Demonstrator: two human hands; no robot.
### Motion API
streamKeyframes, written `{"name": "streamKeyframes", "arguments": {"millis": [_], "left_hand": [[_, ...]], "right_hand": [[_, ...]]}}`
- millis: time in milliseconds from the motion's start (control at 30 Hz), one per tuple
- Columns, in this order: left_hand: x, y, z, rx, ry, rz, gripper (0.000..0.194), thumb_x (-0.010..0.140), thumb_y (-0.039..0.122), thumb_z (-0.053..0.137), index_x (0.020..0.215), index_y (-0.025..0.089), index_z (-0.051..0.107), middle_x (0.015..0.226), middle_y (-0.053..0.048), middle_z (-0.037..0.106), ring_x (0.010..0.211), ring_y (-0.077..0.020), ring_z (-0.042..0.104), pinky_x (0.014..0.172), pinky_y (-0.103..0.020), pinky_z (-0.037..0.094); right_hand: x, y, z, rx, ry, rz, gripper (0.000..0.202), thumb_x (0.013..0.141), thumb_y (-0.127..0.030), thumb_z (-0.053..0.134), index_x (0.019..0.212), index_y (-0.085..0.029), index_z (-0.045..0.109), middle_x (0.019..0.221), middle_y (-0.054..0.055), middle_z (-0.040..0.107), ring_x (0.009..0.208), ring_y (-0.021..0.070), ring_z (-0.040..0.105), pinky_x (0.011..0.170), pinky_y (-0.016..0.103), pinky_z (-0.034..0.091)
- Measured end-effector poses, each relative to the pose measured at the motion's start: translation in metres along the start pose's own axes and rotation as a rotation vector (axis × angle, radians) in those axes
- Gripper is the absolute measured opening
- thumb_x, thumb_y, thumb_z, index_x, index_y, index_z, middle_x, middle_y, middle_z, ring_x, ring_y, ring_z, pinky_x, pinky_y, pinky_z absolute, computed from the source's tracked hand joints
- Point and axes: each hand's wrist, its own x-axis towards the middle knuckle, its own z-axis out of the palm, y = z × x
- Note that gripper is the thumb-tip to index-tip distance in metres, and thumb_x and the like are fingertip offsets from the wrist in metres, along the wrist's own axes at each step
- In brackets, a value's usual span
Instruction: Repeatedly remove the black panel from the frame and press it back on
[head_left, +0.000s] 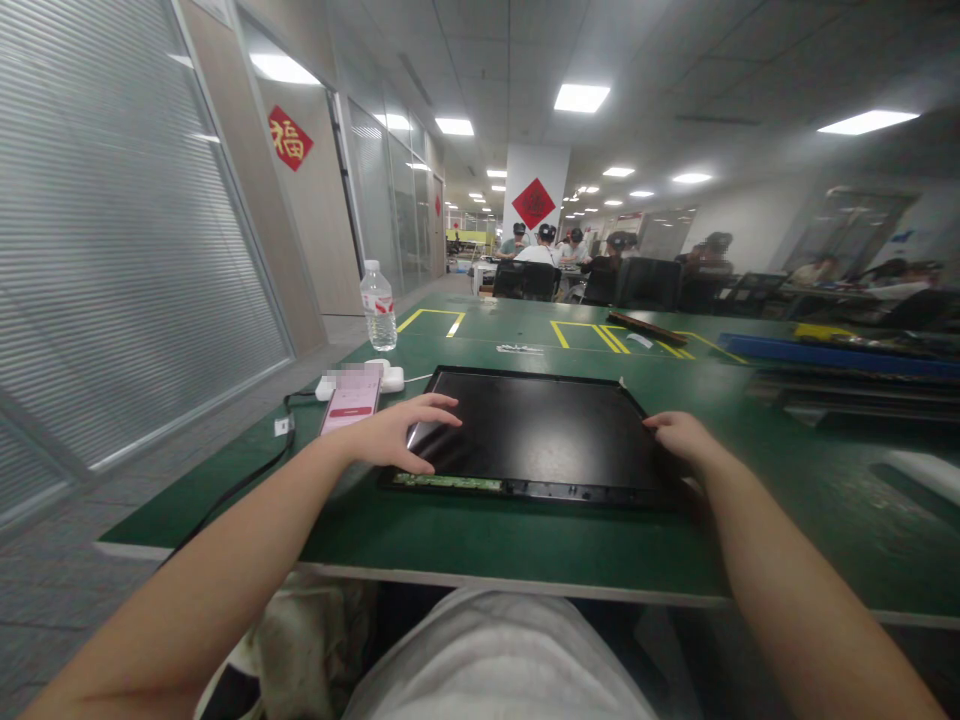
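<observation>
A black display panel (536, 430) lies flat on the green table in front of me, with a green circuit board strip (450, 483) along its near edge on the left. My left hand (397, 432) is at the panel's left edge, fingers spread and thumb apart, reaching over the screen surface. At the opposite side, my right hand (681, 438) has its fingers closed at the panel's right edge; the fingers beneath are partly hidden.
Left of the panel are a phone (352, 400), a white power strip (390, 377) with a black cable (255, 475), and a water bottle (379, 308). A dark strip (646, 328) lies on the far side. Blue (825, 355) and dark long parts are stacked at right. Several people sit beyond.
</observation>
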Motion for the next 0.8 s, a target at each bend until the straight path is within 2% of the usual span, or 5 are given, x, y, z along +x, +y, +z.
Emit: {"name": "streamKeyframes", "arguments": {"millis": [600, 800], "left_hand": [[0.0014, 0.0026, 0.0017, -0.039, 0.006, 0.019, 0.057, 0.068, 0.034, 0.08, 0.123, 0.028, 0.068, 0.151, -0.009, 0.048, 0.139, -0.0324, 0.045, 0.116, -0.044, 0.032], [0.0012, 0.0043, 0.0011, -0.039, 0.0, -0.011, 0.056, 0.068, 0.041, 0.08, 0.121, 0.027, 0.069, 0.15, -0.01, 0.049, 0.137, -0.0324, 0.046, 0.116, -0.044, 0.033]], "right_hand": [[-0.0011, -0.0011, -0.001, -0.023, 0.032, -0.02, 0.037, 0.067, -0.003, 0.057, 0.093, -0.019, 0.079, 0.094, 0.01, 0.076, 0.089, 0.0235, 0.07, 0.079, 0.03, 0.054], [0.0008, 0.0013, 0.0003, -0.005, 0.006, -0.017, 0.042, 0.066, -0.001, 0.054, 0.097, -0.018, 0.078, 0.093, 0.009, 0.076, 0.087, 0.023, 0.07, 0.075, 0.028, 0.054]]}}
